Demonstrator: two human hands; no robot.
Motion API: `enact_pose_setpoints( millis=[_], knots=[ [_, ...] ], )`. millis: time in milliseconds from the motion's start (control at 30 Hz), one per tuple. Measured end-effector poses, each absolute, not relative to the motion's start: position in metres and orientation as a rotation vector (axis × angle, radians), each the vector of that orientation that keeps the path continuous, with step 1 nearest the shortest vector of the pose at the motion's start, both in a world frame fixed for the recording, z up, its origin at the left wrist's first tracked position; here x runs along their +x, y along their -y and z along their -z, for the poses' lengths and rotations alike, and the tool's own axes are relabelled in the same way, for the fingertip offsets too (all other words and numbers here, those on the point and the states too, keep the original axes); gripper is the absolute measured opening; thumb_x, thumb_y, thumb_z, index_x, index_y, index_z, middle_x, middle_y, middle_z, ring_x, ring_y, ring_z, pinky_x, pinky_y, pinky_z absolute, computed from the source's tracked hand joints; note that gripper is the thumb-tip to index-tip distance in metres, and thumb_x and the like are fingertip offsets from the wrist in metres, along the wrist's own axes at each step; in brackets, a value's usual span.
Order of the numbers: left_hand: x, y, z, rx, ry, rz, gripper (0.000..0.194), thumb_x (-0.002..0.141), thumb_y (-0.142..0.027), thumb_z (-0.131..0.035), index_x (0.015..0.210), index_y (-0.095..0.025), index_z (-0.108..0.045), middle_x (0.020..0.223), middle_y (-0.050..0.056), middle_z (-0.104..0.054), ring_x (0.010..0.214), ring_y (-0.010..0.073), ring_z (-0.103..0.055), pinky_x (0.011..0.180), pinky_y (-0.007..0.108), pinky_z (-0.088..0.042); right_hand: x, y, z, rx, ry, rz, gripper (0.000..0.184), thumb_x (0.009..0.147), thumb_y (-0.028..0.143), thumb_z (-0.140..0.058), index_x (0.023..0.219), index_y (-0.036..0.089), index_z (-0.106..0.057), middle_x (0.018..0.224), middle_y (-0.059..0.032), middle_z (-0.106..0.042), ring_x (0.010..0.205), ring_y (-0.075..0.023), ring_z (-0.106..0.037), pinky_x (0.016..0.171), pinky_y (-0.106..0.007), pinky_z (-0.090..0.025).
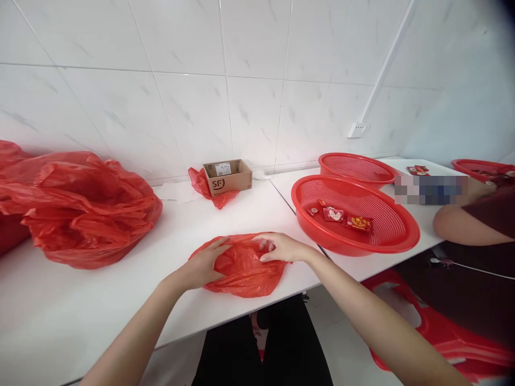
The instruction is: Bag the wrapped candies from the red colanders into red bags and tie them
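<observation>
A thin red plastic bag [245, 268] lies before me near the table's front edge, its mouth spread upward. My left hand [204, 265] rests on the bag's left side, fingers and thumb apart over the rim. On the right side, my right hand [281, 248] touches the bag from above. Its fingers curve in toward the mouth, with a gap between thumb and fingers. Neither hand shows anything gripped. Inside the bag only crumpled red plastic shows.
A red basket [354, 185] with several small red packets [359, 223] stands to the right, another basket [358, 158] behind it. A cardboard box [231, 182] sits by the wall. A large red bag [92, 214] lies left. Another person's arm [458, 225] is at far right.
</observation>
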State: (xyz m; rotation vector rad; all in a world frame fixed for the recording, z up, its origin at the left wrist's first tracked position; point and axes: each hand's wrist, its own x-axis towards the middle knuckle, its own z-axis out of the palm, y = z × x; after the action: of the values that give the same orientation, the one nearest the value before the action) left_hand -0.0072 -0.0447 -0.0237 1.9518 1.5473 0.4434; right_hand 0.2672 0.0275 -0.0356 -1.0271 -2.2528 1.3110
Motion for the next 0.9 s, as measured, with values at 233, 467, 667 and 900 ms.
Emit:
enact_pose_setpoints(
  millis=[233, 467, 667, 900],
  knots=[
    [-0.027, 0.051, 0.049, 1.56, -1.704, -1.084, 0.047, 0.086, -0.053, -0.05, 0.109, -0.015, -0.067, 0.102, 0.013, -0.073, 0.093, 0.0262, -0.069, 0.085, 0.041, -0.054, 0.282, -0.024, 0.066, -1.096, 1.92, -1.318, 0.033, 0.083, 0.033, -0.06, 0.11, 0.014, -0.066, 0.086, -0.0042, -0.066, 0.067, -0.0126, -0.058, 0.063, -0.026, -0.046],
    [0.033, 0.066, 0.04, 2.199, -1.708, -0.718, 0.026, 0.087, -0.025, -0.052, 0.102, -0.025, -0.072, 0.111, 0.007, -0.068, 0.112, 0.0266, -0.056, 0.106, 0.048, -0.035, 0.245, 0.006, 0.039, -1.045, 2.253, -0.617, 0.023, 0.088, 0.018, -0.051, 0.102, 0.022, -0.068, 0.105, -0.0054, -0.069, 0.094, -0.0189, -0.063, 0.086, -0.034, -0.049],
    [0.014, 0.068, 0.031, 2.091, -1.79, -0.353, 0.063, 0.066, -0.034, -0.073, 0.128, -0.028, -0.063, 0.129, 0.01, -0.062, 0.119, 0.0365, -0.054, 0.101, 0.055, -0.039, 0.275, 0.007, 0.029, -1.312, 2.688, -0.827, 0.073, 0.07, 0.014, -0.064, 0.14, 0.032, -0.049, 0.139, -0.0071, -0.053, 0.123, -0.0287, -0.053, 0.099, -0.04, -0.044],
    [0.007, 0.078, 0.007, 1.981, -1.675, -0.236, 0.073, 0.066, -0.038, -0.073, 0.136, -0.035, -0.053, 0.148, 0.003, -0.046, 0.135, 0.0325, -0.042, 0.107, 0.045, -0.04, 0.288, 0.005, -0.005, -1.176, 2.505, -1.194, 0.057, 0.08, 0.031, -0.064, 0.136, 0.03, -0.054, 0.142, -0.0056, -0.052, 0.124, -0.0262, -0.052, 0.101, -0.038, -0.045]
  ],
)
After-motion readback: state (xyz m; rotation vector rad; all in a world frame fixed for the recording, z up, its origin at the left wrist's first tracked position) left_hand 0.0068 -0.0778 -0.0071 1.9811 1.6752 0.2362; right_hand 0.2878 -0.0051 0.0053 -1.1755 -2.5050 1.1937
